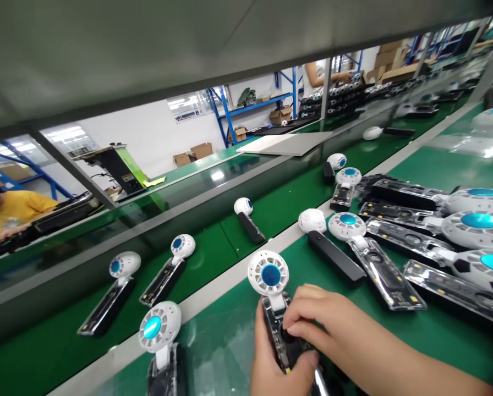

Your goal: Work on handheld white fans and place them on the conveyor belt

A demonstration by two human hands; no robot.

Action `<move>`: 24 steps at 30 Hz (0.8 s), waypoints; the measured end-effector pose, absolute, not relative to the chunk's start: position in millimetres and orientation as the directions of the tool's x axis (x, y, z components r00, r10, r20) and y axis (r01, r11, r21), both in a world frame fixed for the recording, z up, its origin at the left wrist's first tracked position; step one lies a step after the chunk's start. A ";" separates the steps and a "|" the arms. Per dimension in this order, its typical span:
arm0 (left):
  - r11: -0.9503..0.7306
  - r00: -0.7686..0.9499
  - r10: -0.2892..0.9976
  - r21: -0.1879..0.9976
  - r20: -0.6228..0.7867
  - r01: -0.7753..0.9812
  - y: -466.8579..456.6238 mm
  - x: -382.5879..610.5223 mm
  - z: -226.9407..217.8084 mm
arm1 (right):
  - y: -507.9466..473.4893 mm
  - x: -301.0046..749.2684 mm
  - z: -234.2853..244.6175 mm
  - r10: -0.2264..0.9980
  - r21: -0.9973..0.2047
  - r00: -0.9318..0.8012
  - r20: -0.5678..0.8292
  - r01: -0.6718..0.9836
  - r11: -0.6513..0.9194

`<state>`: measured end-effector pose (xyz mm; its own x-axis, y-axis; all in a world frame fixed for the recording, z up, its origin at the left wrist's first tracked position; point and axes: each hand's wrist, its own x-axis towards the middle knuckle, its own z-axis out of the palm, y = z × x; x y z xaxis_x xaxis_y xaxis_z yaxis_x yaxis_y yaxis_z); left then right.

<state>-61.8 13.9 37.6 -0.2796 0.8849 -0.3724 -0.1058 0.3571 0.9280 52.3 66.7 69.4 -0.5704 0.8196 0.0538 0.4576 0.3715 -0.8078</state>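
Note:
In the head view, my left hand (267,380) wraps round the handle of a small fan-like device (268,274). Its round white vented head has a blue centre and points away from me; the dark handle shows its inner parts. My right hand (318,313) is closed in a pinch over the middle of that handle. Whatever its fingertips hold, if anything, is hidden. Just right of my hands lie a device with a black handle (336,258) and one with a clear-covered handle (389,274). Another device (159,328) is at the lower left.
Several similar devices (432,236) lie heaped at the right. More rest on the green conveyor belt (213,247), beyond a grey rail (213,294). A grey panel (189,49) hangs overhead. Across the line are a person in yellow (19,209) and another person's arm (312,74).

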 end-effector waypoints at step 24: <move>0.306 -0.345 0.812 0.846 -0.471 -0.437 13.0 -63.6 31.5 | 46.6 45.9 51.8 0.711 -0.504 -0.614 0.343 0.518 0.691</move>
